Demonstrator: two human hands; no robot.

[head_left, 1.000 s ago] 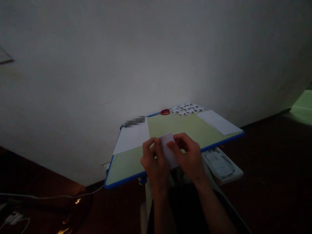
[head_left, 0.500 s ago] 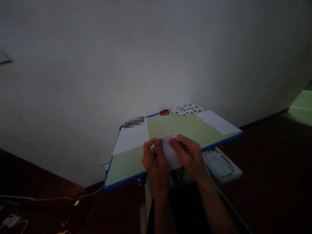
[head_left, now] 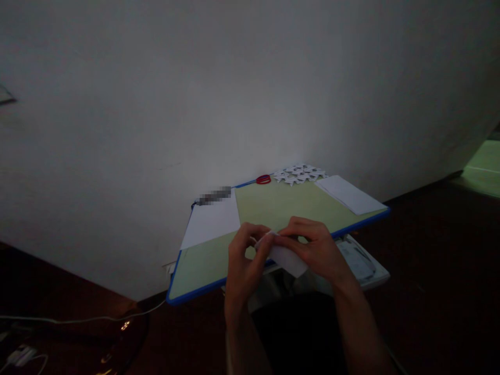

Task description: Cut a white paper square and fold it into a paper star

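Observation:
A small piece of white paper (head_left: 289, 260) is held between both hands, above the near edge of the table (head_left: 207, 264). My left hand (head_left: 247, 260) pinches its upper left corner between thumb and fingers. My right hand (head_left: 312, 245) grips the top edge from the other side, its thumb close to the left thumb. The paper slants down to the right; whether it is folded along the top I cannot tell, as the fingers cover that part.
Red-handled scissors (head_left: 263, 179) lie at the table's back edge, beside a heap of cut white paper shapes (head_left: 300, 174). White sheets (head_left: 353, 195) lie at the right, another sheet (head_left: 213, 221) at the left. Below the right edge is a box (head_left: 361, 260). A cable (head_left: 78, 321) runs at lower left.
The paper has turned from nearly upright to slanting down to the right. Both hands have shifted, their thumbs now close together at its top edge.

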